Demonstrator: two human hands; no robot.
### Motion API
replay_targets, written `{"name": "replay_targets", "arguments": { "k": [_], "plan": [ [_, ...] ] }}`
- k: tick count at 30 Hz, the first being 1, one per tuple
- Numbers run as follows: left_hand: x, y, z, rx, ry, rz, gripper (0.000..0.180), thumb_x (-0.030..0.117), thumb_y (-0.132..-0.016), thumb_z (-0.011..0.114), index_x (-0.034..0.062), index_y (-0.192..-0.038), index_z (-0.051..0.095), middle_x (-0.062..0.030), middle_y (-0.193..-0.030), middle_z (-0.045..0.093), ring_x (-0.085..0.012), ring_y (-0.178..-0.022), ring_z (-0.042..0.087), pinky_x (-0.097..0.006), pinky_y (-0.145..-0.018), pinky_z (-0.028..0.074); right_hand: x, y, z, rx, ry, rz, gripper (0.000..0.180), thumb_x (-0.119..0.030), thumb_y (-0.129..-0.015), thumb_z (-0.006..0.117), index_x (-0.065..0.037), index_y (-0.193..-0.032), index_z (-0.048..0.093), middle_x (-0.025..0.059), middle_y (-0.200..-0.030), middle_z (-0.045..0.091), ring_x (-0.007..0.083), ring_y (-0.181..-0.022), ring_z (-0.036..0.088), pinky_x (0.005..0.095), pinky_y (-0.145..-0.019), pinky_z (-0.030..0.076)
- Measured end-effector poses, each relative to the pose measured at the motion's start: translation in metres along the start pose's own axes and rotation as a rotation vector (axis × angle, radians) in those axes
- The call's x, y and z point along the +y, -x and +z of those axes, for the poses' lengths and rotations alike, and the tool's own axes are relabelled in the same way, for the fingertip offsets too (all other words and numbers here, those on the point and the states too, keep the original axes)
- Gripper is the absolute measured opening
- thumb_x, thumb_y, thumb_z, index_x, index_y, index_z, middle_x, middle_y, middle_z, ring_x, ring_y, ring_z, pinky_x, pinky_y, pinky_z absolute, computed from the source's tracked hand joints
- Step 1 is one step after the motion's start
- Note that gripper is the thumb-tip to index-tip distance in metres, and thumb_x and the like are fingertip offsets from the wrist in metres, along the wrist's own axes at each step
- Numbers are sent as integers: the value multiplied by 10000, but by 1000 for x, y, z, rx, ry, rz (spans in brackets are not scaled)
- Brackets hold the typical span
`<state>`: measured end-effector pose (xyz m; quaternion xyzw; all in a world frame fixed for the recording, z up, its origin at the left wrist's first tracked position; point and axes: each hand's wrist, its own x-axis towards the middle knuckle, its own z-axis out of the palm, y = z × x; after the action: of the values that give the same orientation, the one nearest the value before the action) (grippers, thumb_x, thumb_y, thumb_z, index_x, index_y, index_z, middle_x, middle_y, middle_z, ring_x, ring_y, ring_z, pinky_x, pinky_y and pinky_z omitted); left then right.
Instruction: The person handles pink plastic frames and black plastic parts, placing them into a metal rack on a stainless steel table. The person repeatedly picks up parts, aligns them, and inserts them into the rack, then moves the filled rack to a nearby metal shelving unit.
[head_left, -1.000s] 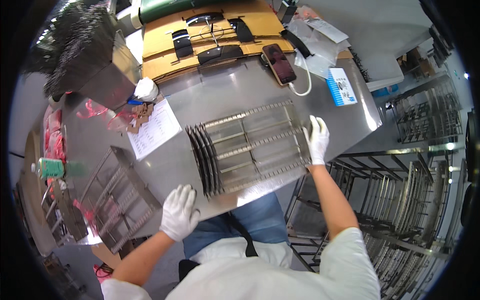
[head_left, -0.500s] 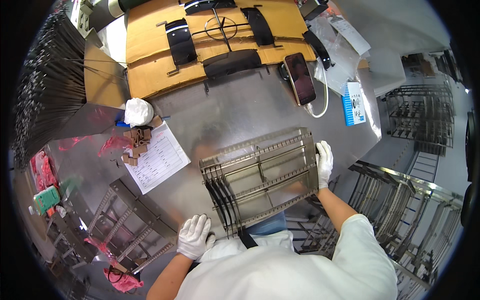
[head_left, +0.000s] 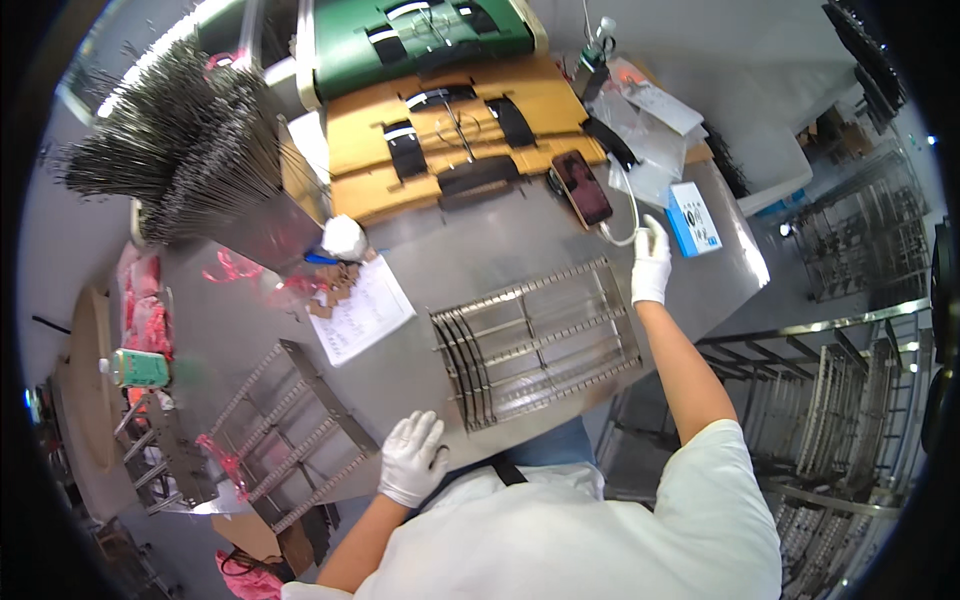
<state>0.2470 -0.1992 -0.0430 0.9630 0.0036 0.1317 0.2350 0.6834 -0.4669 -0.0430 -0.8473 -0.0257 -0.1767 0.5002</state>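
On the metal table a notched metal rack (head_left: 558, 336) lies flat in front of me. Several thin black curved strips (head_left: 468, 372) stand in the slots at its left end. My right hand (head_left: 651, 268), in a white glove, is past the rack's right far corner with its fingers stretched out. It holds nothing and is close to the white cable (head_left: 632, 208) of a phone (head_left: 581, 190) and a blue-and-white box (head_left: 694, 220). My left hand (head_left: 411, 462), also gloved in white, is open over the near table edge, left of the rack and apart from it.
A second metal rack (head_left: 300, 455) sits at the left. Bundled thin dark rods (head_left: 190, 150) fill a metal bin at the far left. A written sheet (head_left: 362, 318) lies under brown pieces (head_left: 335, 288). Cardboard (head_left: 360, 195) with black curved plates (head_left: 478, 174) is at the back.
My right hand has let go of the rack's right end and moved away toward the phone and box. The rack now lies flat on the table. The head view has shifted.
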Motion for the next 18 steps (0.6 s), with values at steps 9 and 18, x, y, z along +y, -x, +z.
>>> {"name": "replay_targets", "arguments": {
  "k": [9, 18],
  "plan": [
    [-1, -9, 6, 31, 139, -3, 451, 67, -760, 721, 7, -1200, 639, -226, -1215, 656, -441, -1085, 655, -535, -949, 530, -124, -18, 193, -596, 661, -719, 535, -196, -889, 612, -196, -1421, 548, 159, -1268, 620, 352, -1223, 565, 470, -1079, 407],
    [0, -27, -47, 146, 399, -295, 396, 14, -868, 674, -9, -1263, 653, -207, -1157, 715, -341, -1051, 714, -388, -936, 559, -217, -41, 206, -1202, 375, -669, 637, -299, -643, 835, -92, -1232, 708, 211, -1106, 719, 384, -1058, 680, 430, -937, 547]
  ]
}}
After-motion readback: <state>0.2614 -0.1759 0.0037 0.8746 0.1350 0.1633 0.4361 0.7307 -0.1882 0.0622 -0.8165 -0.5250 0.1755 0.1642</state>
